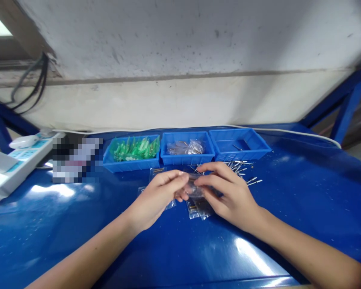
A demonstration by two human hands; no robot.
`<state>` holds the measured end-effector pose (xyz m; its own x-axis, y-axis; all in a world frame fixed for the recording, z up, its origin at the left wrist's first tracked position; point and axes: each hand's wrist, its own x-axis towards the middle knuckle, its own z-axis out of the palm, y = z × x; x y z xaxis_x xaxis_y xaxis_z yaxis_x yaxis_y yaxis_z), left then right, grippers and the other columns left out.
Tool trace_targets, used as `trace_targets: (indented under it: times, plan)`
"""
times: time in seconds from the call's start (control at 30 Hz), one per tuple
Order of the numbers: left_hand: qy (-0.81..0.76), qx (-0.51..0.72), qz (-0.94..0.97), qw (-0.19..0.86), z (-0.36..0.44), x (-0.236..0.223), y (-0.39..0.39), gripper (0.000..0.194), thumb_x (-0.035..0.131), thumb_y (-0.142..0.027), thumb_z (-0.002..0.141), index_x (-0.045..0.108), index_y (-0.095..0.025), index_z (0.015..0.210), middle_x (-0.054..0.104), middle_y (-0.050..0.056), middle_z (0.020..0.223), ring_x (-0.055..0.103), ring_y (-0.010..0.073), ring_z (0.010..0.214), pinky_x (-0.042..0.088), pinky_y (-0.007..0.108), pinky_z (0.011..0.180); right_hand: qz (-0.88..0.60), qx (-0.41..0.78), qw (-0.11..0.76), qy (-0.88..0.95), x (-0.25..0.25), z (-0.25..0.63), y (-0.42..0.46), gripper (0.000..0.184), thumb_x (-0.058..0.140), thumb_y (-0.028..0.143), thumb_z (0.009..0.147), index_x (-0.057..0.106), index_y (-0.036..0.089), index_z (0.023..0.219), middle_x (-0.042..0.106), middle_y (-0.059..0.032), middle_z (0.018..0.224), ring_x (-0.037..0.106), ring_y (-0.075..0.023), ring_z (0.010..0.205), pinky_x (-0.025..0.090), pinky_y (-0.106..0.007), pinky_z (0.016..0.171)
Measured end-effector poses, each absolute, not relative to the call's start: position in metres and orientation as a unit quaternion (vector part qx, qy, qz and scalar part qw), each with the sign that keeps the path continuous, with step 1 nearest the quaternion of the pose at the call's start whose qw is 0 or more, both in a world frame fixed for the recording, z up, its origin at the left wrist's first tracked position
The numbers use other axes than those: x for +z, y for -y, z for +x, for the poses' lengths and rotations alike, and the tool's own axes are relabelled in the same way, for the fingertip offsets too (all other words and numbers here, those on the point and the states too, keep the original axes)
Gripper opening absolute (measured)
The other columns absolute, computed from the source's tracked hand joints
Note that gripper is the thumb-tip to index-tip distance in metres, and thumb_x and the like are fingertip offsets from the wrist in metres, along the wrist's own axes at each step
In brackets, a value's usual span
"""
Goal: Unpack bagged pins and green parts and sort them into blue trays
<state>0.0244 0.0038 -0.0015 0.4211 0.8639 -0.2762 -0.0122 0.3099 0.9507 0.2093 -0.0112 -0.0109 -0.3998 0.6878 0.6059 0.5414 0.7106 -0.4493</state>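
Note:
A small clear plastic bag (195,192) is held up over the middle of the table. My left hand (159,194) pinches its left side between thumb and fingers. On the other side my right hand (233,196) has its fingertips on the bag, fingers bent and partly spread. What lies inside the bag is too blurred to make out. Beneath the hands, flat clear bags (194,210) with small brass-coloured pieces lie on the blue table (180,253), partly hidden. Loose silvery pins, which look like blind rivets (254,181), are scattered behind my right hand.
Three blue bins stand in a row: the left bin (130,165) holds green packets, the middle bin (188,159) bagged metal parts, the right bin (243,154) a few thin pins. A white power strip (24,160) lies at left. A white cable (307,137) runs along the wall.

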Motion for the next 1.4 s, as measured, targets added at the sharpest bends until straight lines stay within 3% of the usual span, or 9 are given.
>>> trace_targets:
  times: [0.13, 0.33, 0.47, 0.57, 0.77, 0.97, 1.13, 1.27, 1.4]
  plan:
    - [-0.489, 0.369, 0.628, 0.48, 0.016, 0.003, -0.005, 0.012, 0.056, -0.028, 0.084, 0.06, -0.017, 0.088, 0.058, -0.001, 0.07, 0.054, 0.0114, 0.063, 0.043, 0.025, 0.06, -0.407, 0.119, 0.395, 0.815, -0.015, 0.207, 0.011, 0.024, 0.049, 0.01, 0.084, 0.056, 0.018, 0.105, 0.051, -0.0111, 0.109, 0.053, -0.02, 0.103, 0.047, -0.034, 0.083]
    - [-0.371, 0.596, 0.711, -0.027, 0.001, 0.04, -0.024, 0.016, 0.06, -0.016, 0.081, 0.061, -0.025, 0.094, 0.064, 0.0, 0.089, 0.058, 0.0147, 0.079, 0.048, 0.031, 0.07, -0.448, 0.215, 0.412, 0.764, -0.016, 0.212, 0.01, 0.029, 0.037, 0.014, 0.091, 0.034, 0.018, 0.119, 0.052, 0.0017, 0.071, 0.051, -0.0114, 0.057, 0.042, -0.025, 0.054]
    - [-0.348, 0.524, 0.758, -0.174, 0.011, 0.061, -0.042, 0.015, 0.057, -0.016, 0.084, 0.06, -0.022, 0.098, 0.064, 0.003, 0.095, 0.057, 0.0181, 0.094, 0.046, 0.036, 0.083, -0.442, 0.271, 0.404, 0.754, -0.016, 0.209, 0.015, 0.024, 0.036, 0.012, 0.091, 0.032, 0.021, 0.113, 0.05, 0.004, 0.067, 0.05, -0.0102, 0.055, 0.04, -0.022, 0.052]
    - [-0.359, 0.405, 0.833, -0.119, 0.021, 0.049, -0.044, 0.022, 0.058, -0.021, 0.085, 0.059, -0.017, 0.107, 0.06, 0.008, 0.104, 0.055, 0.0217, 0.101, 0.044, 0.038, 0.089, -0.463, 0.283, 0.401, 0.738, -0.014, 0.208, 0.014, 0.017, 0.036, 0.015, 0.092, 0.033, 0.022, 0.107, 0.051, 0.0048, 0.065, 0.049, -0.0099, 0.053, 0.038, -0.022, 0.05]
    - [-0.393, 0.258, 0.878, 0.096, 0.023, -0.008, -0.024, 0.018, 0.044, -0.019, 0.091, 0.059, -0.016, 0.1, 0.063, 0.004, 0.089, 0.062, 0.0146, 0.075, 0.051, 0.029, 0.071, -0.496, 0.215, 0.414, 0.733, -0.011, 0.217, -0.001, 0.021, 0.04, 0.016, 0.09, 0.04, 0.017, 0.111, 0.055, 0.0023, 0.067, 0.053, -0.0099, 0.055, 0.04, -0.023, 0.053]
    - [-0.506, 0.125, 0.851, 0.061, 0.029, -0.023, -0.017, 0.041, 0.049, -0.038, 0.087, 0.052, -0.013, 0.12, 0.057, 0.013, 0.111, 0.061, 0.0306, 0.094, 0.051, 0.044, 0.075, -0.459, 0.218, 0.394, 0.766, -0.007, 0.216, 0.009, 0.021, 0.042, 0.01, 0.086, 0.049, 0.018, 0.105, 0.056, 0.0034, 0.064, 0.055, -0.0079, 0.053, 0.041, -0.019, 0.052]
    - [-0.541, 0.132, 0.815, 0.157, 0.028, -0.022, -0.019, 0.03, 0.054, -0.033, 0.083, 0.056, -0.019, 0.109, 0.059, 0.008, 0.106, 0.061, 0.0272, 0.089, 0.047, 0.041, 0.074, -0.445, 0.216, 0.375, 0.784, -0.006, 0.212, 0.013, 0.025, 0.04, 0.004, 0.083, 0.052, 0.018, 0.101, 0.057, 0.0032, 0.065, 0.055, -0.0073, 0.055, 0.042, -0.019, 0.054]
    - [-0.537, 0.208, 0.751, 0.323, 0.026, -0.014, -0.021, 0.014, 0.056, -0.026, 0.08, 0.057, -0.019, 0.092, 0.056, 0.0, 0.077, 0.054, 0.0151, 0.065, 0.042, 0.029, 0.061, -0.472, 0.228, 0.365, 0.769, -0.01, 0.214, 0.008, 0.024, 0.039, 0.009, 0.087, 0.051, 0.017, 0.105, 0.057, 0.0029, 0.062, 0.055, -0.0091, 0.052, 0.043, -0.022, 0.053]
    - [-0.49, 0.304, 0.643, 0.505, 0.031, -0.005, -0.017, 0.011, 0.056, -0.028, 0.082, 0.053, -0.018, 0.084, 0.049, -0.003, 0.068, 0.047, 0.0095, 0.059, 0.038, 0.022, 0.056, -0.493, 0.23, 0.376, 0.75, -0.012, 0.212, 0.005, 0.023, 0.048, 0.022, 0.087, 0.053, 0.016, 0.108, 0.061, -0.0027, 0.077, 0.058, -0.0128, 0.065, 0.047, -0.026, 0.059]
